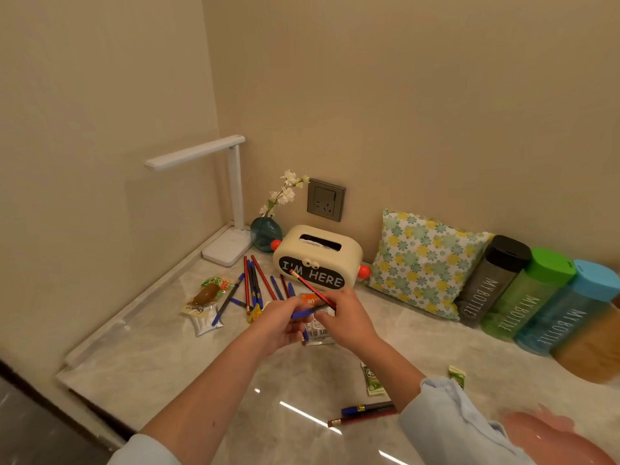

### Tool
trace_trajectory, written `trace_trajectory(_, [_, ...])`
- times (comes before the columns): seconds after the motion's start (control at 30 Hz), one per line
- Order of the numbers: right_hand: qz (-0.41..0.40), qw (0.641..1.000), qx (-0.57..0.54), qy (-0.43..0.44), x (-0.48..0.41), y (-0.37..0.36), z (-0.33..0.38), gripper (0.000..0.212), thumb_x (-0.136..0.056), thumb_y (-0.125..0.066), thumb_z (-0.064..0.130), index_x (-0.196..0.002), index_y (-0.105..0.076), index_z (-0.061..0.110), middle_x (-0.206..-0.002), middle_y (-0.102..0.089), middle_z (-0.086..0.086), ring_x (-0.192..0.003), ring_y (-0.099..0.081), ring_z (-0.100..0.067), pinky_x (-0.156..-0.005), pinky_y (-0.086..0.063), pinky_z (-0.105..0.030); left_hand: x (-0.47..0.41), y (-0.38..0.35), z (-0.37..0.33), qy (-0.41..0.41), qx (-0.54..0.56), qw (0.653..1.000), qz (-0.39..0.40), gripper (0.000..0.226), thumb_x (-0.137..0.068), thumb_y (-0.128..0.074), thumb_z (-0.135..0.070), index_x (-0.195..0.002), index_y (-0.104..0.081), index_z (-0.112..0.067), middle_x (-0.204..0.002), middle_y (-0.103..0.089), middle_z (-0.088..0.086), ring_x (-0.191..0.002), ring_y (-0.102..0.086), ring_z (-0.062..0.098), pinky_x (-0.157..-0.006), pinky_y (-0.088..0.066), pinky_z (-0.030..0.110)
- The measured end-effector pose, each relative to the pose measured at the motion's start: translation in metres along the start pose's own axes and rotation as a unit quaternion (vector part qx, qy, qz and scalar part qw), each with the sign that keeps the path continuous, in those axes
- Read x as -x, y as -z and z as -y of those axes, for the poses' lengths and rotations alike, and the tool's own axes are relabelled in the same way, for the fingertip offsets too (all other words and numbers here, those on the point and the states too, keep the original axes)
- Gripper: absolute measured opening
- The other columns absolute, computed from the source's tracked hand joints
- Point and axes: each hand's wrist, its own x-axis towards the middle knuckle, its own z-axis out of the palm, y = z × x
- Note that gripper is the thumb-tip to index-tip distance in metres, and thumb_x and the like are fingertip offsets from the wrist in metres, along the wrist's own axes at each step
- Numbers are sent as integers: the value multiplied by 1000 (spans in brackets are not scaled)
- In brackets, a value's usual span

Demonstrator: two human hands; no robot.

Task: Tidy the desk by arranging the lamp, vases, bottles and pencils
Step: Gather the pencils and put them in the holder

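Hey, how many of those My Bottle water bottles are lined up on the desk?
3, in a row along the right wall beside the cushion: a black bottle next to it, then a green bottle, then a blue bottle. Another may sit past the frame edge.

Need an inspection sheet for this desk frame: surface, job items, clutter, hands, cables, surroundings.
Surface: marble desk, glossy, light glare.
Job's things: white lamp in back-left corner; teal vase beside it; three "MY BOTTLE" bottles in a row at right; loose pencils centre-left, two more near the front.
Clutter: snack packets, tissue box, floral pillow.
Hands: left hand grips blue pens; right hand holds a red pencil.
Cables: nothing seen.
Surroundings: beige walls, wall socket.
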Motion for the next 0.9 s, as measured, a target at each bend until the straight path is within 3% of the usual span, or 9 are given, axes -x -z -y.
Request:
trace_trajectory(0.1, [0,998,60,-2,-8,-4,1,23,-89,-62,28,-111,-66,22,-110,-50,2,-99,-55,-14,-84,-48,-29,-4,7,-5,8,59,998,-2,30,-97,-45,-25,-95,-67,-4,-73,-65,7,-57,-52,13,-47,-43,22])
trace_trajectory(0.17, [-4,997,81,-9,-13,-8,3,18,-93,-56,31,-107,-62,21,-107,-56,1,-96,-57,-17,-78,-48,-32,-12,11,-9,-22,33,999,-34,34,-100,-41,-27,-96,-68,-7,-72,-66,5,-56,-51,12,-45,-43,21])
trace_trajectory(0.27, [20,994,88,-54,-21,-20,5,18,-98,-46,31,-109,-55,21,-104,-64,-1,-92,-61,-20,-78,-52,-38,-29,21,-6,-119,-115,980,-106,26,-98,-43,-19,-110,-65,-11,-90,-69,3,-72,-58,11,-59,-47,22])
trace_trajectory(0.37, [63,989,83,-109,-28,-36,4,24,-100,-37,27,-120,-47,18,-113,-63,-6,-95,-61,-21,-80,-52,-38,-45,35,6,-197,-307,919,-152,27,-97,-46,-15,-120,-60,-21,-119,-65,-3,-104,-59,10,-86,-49,27])
trace_trajectory(0.43, [75,984,74,-143,-31,-45,3,24,-99,-37,24,-120,-45,16,-112,-63,-9,-95,-62,-23,-82,-53,-38,-52,42,13,-214,-381,885,-162,34,-96,-46,-13,-124,-58,-28,-125,-62,-8,-113,-57,10,-91,-49,29])
trace_trajectory(0.63, [98,971,105,-190,-39,-64,3,26,-86,-61,33,-106,-53,20,-98,-64,-4,-86,-65,-20,-77,-57,-36,-62,52,20,-274,-516,790,-187,37,-93,-49,-14,-121,-59,-36,-119,-65,-13,-111,-57,9,-85,-53,30])
trace_trajectory(0.77, [99,967,131,-194,-45,-70,9,24,-79,-68,35,-76,-45,28,-75,-59,3,-65,-63,-13,-59,-56,-29,-64,55,17,-289,-529,776,-185,35,-93,-48,-17,-121,-58,-34,-114,-66,-12,-103,-60,10,-80,-54,31])
trace_trajectory(0.9, [123,957,171,-201,-51,-72,16,21,-79,-65,40,-76,-50,26,-69,-58,3,-60,-62,-12,-47,-49,-24,-65,58,15,-295,-548,765,-167,37,-93,-50,-18,-125,-57,-34,-117,-65,-10,-107,-59,11,-82,-54,32])
